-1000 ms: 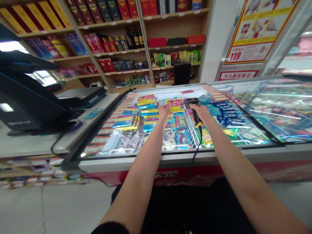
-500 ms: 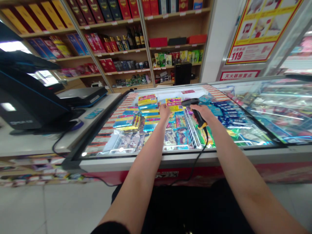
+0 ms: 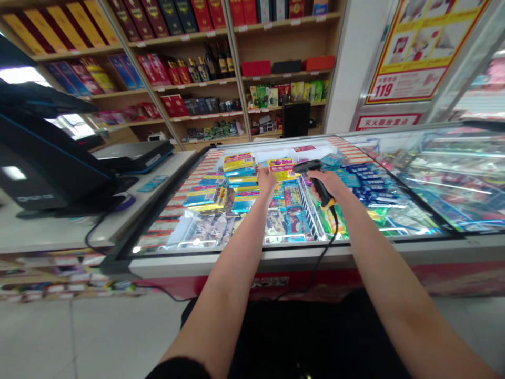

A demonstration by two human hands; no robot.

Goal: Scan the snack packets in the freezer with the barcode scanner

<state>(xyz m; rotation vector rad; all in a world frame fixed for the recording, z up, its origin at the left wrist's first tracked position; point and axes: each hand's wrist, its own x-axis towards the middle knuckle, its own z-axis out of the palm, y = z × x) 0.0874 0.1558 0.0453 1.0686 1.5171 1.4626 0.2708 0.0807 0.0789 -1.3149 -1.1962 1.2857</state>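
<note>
Our right hand is shut tight around a black scanner, and the scanner's head sticks out to the left, over the packs in the freezer. The scanner's cord hangs down past the front of the freezer. Our left hand reaches in near the scanner, with its fingers bunched just beside a yellow pack. We cannot tell if those fingers hold a pack or only touch one. A wire rack stands just under the scanner, between our two hands. To do this well, we should keep a firm, calm grip on the handle and hold the head steady. It helps to point the head at just one pack at a time, and to keep the cord clear of the wire rack so it does not catch.
</note>
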